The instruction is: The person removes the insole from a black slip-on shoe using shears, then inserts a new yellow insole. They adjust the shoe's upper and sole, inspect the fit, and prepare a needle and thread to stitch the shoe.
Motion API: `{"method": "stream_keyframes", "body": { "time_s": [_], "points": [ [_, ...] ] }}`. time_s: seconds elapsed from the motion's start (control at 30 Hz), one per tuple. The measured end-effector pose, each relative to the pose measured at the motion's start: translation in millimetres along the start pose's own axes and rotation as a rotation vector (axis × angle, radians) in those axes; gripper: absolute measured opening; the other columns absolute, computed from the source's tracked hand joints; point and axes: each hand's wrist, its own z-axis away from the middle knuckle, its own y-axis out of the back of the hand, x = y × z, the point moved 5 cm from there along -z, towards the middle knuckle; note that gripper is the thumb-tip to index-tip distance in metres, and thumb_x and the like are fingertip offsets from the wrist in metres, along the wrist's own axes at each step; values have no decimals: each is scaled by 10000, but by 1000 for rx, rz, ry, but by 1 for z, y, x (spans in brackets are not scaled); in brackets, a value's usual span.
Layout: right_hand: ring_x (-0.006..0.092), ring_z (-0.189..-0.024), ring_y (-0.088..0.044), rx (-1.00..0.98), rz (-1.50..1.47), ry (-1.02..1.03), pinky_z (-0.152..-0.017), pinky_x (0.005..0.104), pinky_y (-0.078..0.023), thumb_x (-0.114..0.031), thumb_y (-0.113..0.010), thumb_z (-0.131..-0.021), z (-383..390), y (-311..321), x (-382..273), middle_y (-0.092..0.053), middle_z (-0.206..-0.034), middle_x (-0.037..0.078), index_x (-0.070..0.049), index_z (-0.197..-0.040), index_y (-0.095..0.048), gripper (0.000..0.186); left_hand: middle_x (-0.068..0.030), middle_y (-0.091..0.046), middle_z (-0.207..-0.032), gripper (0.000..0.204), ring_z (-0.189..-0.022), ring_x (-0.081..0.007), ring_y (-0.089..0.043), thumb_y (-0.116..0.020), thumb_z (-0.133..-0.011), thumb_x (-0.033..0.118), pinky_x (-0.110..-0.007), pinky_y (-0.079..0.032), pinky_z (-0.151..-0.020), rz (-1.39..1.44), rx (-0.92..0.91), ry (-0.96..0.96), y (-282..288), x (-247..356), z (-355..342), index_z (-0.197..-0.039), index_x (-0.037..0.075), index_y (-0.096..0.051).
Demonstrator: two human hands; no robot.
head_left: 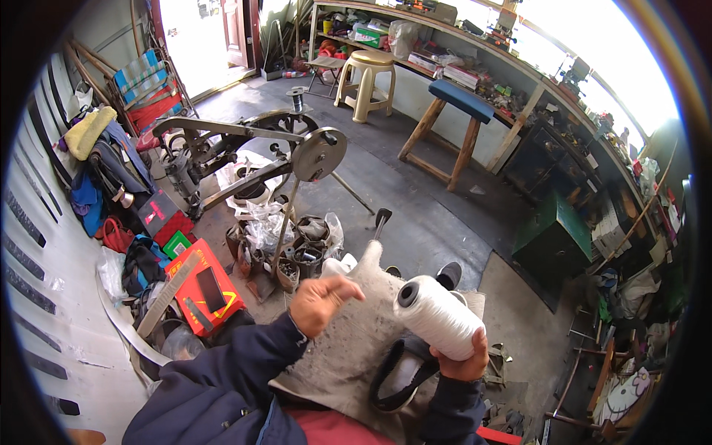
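Note:
My right hand [463,357] grips a large cone of white thread [439,315] from its lower end, and the dark-rimmed core opening tips up to the left. Across from it my left hand [320,305] is closed in a pinch, thumb and forefinger together. Whether a strand runs between those fingers is too fine to see. A grubby beige cloth [334,371] covers my lap. On it, just below the thread cone, lies a dark shoe [400,374] with a pale inside.
Ahead on the left stands a hand-cranked sewing machine [237,148] with a round wheel. Near my left arm, a phone [211,289] rests on a red-orange box [204,285]. A blue-topped stool [461,100], a beige stool [367,81] and a green box [555,237] stand farther off.

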Motion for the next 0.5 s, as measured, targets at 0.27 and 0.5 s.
{"method": "stream_keyframes", "body": {
  "time_s": [0.27, 0.5],
  "points": [
    [309, -947, -672, 2, 174, 78, -744, 397, -583, -404, -781, -819, 6, 10, 3, -617, -1147, 192, 21, -1377, -471, 767, 96, -361, -603, 296, -475, -17, -280, -586, -1076, 326, -229, -217, -425, 155, 536, -293, 136, 27, 11, -931, 78, -655],
    [349, -894, -680, 171, -268, 95, -582, 391, -552, -586, -620, -969, -1, 15, -2, -684, -1149, 163, -104, -1388, -558, 642, 88, -298, -562, 224, -412, -17, -233, -567, -1089, 277, -253, -149, -384, 114, 812, -171, 266, -46, 83, -965, 98, -621]
  ]
}}
